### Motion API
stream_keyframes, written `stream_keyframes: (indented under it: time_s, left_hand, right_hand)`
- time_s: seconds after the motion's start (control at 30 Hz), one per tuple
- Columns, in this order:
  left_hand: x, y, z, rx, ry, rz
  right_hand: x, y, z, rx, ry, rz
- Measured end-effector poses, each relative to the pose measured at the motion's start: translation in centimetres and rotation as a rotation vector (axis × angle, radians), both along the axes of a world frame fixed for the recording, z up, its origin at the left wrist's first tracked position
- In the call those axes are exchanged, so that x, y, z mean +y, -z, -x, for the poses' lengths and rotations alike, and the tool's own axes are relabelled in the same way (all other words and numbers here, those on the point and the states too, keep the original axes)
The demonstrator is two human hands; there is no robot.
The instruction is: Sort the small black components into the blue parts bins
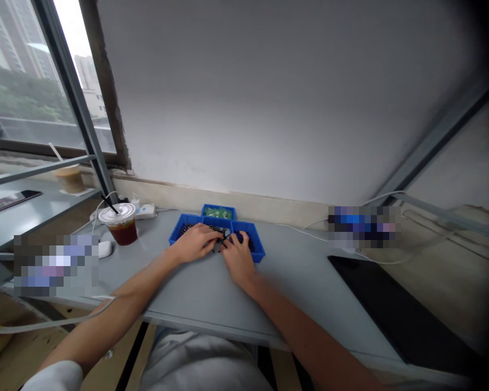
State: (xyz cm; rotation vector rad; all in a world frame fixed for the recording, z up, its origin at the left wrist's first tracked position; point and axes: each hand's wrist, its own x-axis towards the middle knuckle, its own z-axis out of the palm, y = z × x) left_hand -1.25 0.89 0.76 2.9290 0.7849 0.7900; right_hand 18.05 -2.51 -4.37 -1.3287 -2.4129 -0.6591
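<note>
Grey desk (195, 296), three blue trays (252, 243), left hand (193, 243), right hand (238, 258), seemingly dark beads (185, 230)

Wall: ahead of me, a plain white wall (269, 98) above a beige skirting strip (228, 198).
Window: on my left, a dark-framed window (75, 92) lets in pale daylight, showing high-rise towers (12, 32) and trees (24, 92).
Furniture: my grey worktop (212, 309) runs along the wall.
Floor: pale wood (20, 353) below me.
</note>
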Motion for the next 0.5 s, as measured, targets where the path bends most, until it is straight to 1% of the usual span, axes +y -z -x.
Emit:
stream_keyframes:
  time_s: [0.27, 0.5]
  left_hand:
    - [-0.08, -0.19, 0.03, 0.030, -0.006, 0.019]
    - [-0.06, -0.13, -0.05, 0.038, -0.008, 0.013]
  right_hand:
    - [0.21, 0.19, 0.13, -0.008, 0.027, -0.005]
    - [0.43, 0.53, 0.00, -0.021, 0.014, -0.021]
